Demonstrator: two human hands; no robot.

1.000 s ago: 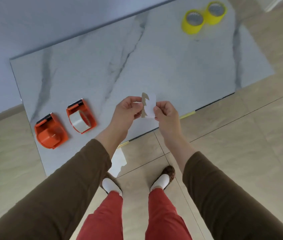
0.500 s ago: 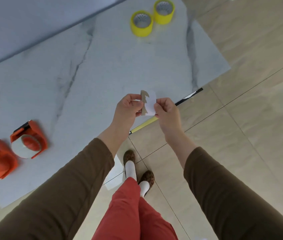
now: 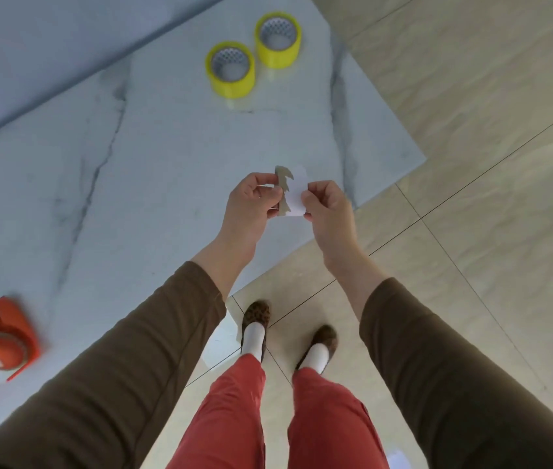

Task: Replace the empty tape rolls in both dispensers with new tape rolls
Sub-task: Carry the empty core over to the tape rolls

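My left hand (image 3: 251, 203) and my right hand (image 3: 327, 208) pinch a small torn scrap of white and brown card (image 3: 292, 192) between them, above the near edge of the marble table (image 3: 167, 147). Two yellow tape rolls (image 3: 231, 69) (image 3: 278, 40) stand side by side at the table's far end. An orange dispenser (image 3: 1, 346) holding a nearly bare whitish roll lies at the left edge of view, partly cut off. A second orange piece shows only as a sliver at the bottom left.
The table's right corner (image 3: 420, 157) lies just beyond my right hand. Beige tiled floor (image 3: 471, 231) spreads to the right and below. My feet (image 3: 288, 333) stand next to the table's near edge. A white scrap (image 3: 219, 340) lies on the floor under that edge.
The view has swung right: both dispensers slid toward the left edge, one nearly out of sight, and the yellow rolls came closer. My hands still hold the scrap the same way.
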